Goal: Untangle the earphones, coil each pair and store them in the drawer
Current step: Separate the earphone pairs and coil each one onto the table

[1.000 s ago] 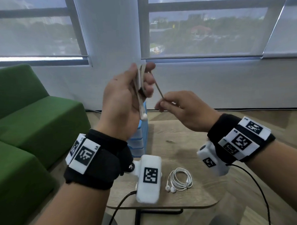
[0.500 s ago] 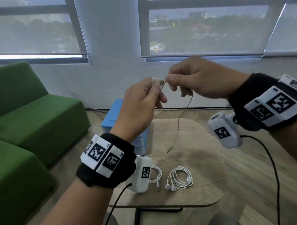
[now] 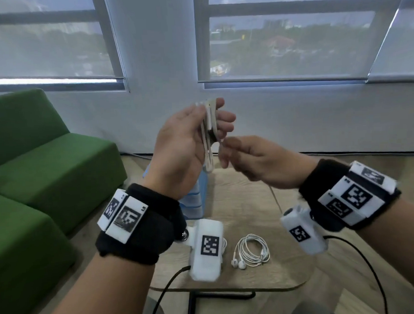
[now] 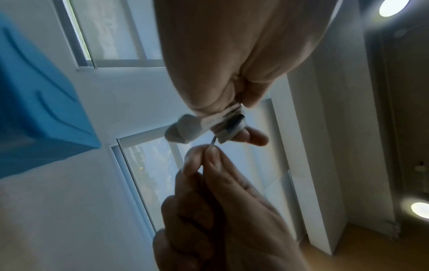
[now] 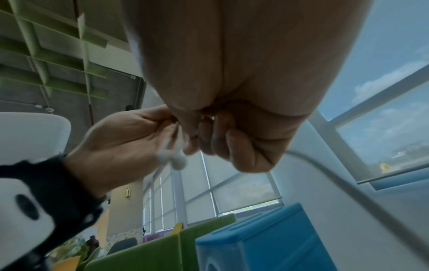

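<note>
My left hand (image 3: 195, 136) is raised above the table and holds white earphones (image 3: 209, 130) wound in loops round its fingers; two earbuds (image 5: 173, 158) dangle below the palm. My right hand (image 3: 227, 151) pinches the loose cord (image 4: 213, 143) just beside the left fingers, and the cord's tail (image 3: 275, 199) hangs down under the right wrist. A second pair of white earphones (image 3: 251, 251) lies coiled on the wooden table (image 3: 261, 185). The blue drawer unit (image 3: 196, 200) stands at the table's back left, mostly hidden by my left wrist.
A green sofa (image 3: 43, 168) fills the left side. White wall and windows (image 3: 286, 37) stand behind the table. Black camera cables (image 3: 364, 259) trail from both wrists over the table's front edge. More white cord (image 3: 225, 244) peeks out beside the left wrist camera.
My right hand has come down from above the left hand to beside it, laying another turn of cord on the left fingers. The left hand has turned palm inward and risen; the hanging tail is shorter.
</note>
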The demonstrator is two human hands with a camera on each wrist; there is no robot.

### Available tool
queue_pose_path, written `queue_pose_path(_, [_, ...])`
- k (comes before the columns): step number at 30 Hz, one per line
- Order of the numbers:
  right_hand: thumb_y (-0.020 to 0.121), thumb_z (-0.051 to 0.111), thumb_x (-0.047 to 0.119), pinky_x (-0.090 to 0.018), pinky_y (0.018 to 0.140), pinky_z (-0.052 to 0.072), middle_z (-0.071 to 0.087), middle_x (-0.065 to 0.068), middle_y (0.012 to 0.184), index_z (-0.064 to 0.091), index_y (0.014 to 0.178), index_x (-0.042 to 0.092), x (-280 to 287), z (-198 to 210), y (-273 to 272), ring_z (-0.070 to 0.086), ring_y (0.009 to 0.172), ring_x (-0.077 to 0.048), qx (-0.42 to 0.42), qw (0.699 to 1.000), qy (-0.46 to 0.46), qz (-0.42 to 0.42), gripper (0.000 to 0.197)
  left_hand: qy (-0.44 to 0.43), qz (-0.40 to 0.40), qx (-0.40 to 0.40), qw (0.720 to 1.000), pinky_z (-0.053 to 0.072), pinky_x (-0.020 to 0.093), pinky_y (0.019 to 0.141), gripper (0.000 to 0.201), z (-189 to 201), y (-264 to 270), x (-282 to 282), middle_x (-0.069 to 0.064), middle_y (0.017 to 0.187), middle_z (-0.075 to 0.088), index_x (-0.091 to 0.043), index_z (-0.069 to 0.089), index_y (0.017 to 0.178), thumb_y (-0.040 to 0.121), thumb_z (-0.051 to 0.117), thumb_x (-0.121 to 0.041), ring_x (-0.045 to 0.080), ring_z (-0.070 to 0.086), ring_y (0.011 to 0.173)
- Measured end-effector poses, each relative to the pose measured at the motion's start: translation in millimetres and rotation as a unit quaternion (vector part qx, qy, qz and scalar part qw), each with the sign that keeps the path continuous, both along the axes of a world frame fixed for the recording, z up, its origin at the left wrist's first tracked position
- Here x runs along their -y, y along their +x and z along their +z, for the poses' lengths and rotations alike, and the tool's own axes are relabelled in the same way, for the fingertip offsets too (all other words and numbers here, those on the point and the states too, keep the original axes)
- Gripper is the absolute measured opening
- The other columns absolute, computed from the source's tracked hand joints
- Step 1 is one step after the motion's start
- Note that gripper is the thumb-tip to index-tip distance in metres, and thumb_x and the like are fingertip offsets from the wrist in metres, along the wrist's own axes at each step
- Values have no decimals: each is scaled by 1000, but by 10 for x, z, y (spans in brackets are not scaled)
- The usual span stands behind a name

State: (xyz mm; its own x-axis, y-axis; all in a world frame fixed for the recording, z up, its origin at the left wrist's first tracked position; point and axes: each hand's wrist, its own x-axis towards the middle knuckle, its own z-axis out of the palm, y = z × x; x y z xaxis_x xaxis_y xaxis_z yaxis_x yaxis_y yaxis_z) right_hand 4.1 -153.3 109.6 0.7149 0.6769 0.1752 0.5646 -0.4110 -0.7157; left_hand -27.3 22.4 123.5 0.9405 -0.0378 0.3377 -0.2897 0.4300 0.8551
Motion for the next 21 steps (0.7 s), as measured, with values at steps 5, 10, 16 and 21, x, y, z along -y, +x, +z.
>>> queue_pose_path(5, [106,49,16,-13,61,36,49,19,60,65,86,13,-42,134,-184,47,59,-1,40,988,-145,45,26,184,183,22,965,57,26,78,37,-168,90,-29,6,88,77,-17,67,96,113,35,-11,14,75,80])
queue_pose_path(10, [97,57,7,-15,58,33,49,10,55,62,71,13,57,540,-111,45,53,-1,106,987,-120,-14,28,314,156,36,936,53,30,70,32,-271,71,6,7,76,71,-6,68,93,111,42,-12,13,63,66])
queue_pose_path(16, [102,54,34,-36,64,39,55,-1,65,64,82,24,247,443,171,47,61,-11,189,973,-111,-68,25,304,32,9,952,34,18,53,40,-232,-17,-11,2,60,50,10,70,101,111,43,-17,10,39,55])
queue_pose_path(21, [107,49,13,-25,52,26,44,-13,69,66,107,16,95,20,95,32,57,-12,5,987,157,-31,17,151,-38,-12,988,25,18,51,32,-281,-103,54,-3,57,37,-3,64,89,109,43,-16,6,31,50])
